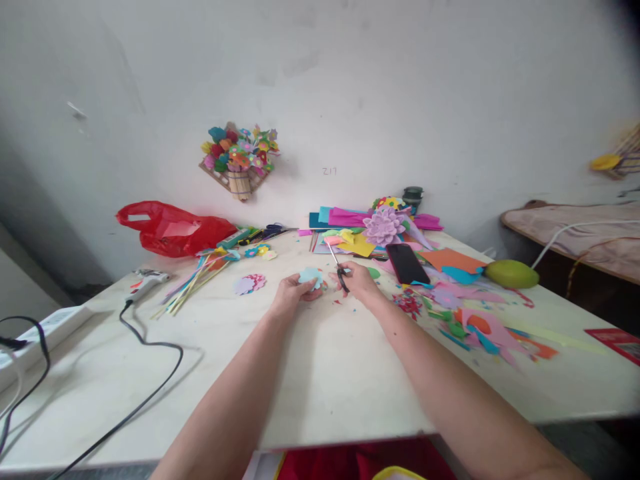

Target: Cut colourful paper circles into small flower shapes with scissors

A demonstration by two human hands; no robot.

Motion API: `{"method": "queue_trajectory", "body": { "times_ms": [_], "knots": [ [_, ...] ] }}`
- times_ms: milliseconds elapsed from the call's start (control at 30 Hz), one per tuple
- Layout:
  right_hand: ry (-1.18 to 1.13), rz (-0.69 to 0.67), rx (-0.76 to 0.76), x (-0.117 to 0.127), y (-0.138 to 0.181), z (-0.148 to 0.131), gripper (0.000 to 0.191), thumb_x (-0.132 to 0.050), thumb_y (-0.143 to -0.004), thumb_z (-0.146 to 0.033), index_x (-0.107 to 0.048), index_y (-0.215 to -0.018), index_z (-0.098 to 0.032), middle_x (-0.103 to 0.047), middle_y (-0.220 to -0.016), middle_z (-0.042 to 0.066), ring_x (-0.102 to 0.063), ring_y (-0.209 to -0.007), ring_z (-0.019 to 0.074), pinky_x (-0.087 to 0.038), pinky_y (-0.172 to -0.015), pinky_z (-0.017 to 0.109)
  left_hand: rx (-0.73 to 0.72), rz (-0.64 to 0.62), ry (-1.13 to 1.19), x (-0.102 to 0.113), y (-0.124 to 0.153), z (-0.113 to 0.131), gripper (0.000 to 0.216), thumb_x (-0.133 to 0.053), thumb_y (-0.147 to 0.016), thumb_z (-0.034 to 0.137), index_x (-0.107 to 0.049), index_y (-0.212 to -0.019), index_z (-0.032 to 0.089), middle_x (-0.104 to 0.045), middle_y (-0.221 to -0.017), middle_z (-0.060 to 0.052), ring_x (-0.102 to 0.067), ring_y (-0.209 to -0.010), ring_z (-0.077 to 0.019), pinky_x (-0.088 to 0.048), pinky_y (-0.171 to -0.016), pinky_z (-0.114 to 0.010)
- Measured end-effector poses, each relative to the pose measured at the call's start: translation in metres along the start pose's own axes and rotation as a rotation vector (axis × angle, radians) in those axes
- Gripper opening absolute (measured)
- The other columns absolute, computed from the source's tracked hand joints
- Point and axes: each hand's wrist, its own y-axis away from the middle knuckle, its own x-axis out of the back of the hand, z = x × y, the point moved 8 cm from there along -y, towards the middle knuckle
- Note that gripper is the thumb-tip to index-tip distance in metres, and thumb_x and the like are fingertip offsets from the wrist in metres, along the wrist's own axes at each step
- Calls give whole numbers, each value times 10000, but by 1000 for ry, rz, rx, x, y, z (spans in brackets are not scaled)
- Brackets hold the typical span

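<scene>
Between the fingers and thumb of my left hand (293,295) is a light blue flower cut-out (311,277) with a scalloped edge. My right hand (359,280) is closed around the dark handles of a pair of scissors (342,275); their blades point up and away, apart from the blue cut-out. Left of my hands lies a small pile of pink and lilac flower cut-outs (250,285). Tiny coloured scraps (345,308) are scattered on the table below the scissors.
On the white table (345,387) a black phone (407,264) and coloured scraps (480,327) lie right, near a green oval object (512,274). A red plastic bag (175,230), thin sticks (193,288) and a corded glue gun (147,285) are left. A power strip (45,337) sits at the edge.
</scene>
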Motion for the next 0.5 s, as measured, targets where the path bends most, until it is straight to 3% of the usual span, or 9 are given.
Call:
{"method": "queue_trajectory", "body": {
  "times_ms": [167,500],
  "knots": [
    [84,-190,-46,-8,13,-7,240,-632,-742,-361,-609,-876,-163,-581,-580,-12,-471,-375,66,-259,-299,159,-17,20,78,2,0,3,359,-814,-547,318,-677,-808,114,-698,-757,-76,-666,-645,-187,-529,-634,-286],
    [14,-499,23,-27,28,-14,321,-568,-780,-491,-535,-807,-173,-588,-622,-4,-514,-454,77,-320,-318,154,-40,128,183,9,0,7,335,-835,-505,263,-676,-753,103,-699,-732,-88,-662,-674,-183,-545,-693,-296]
  ]
}}
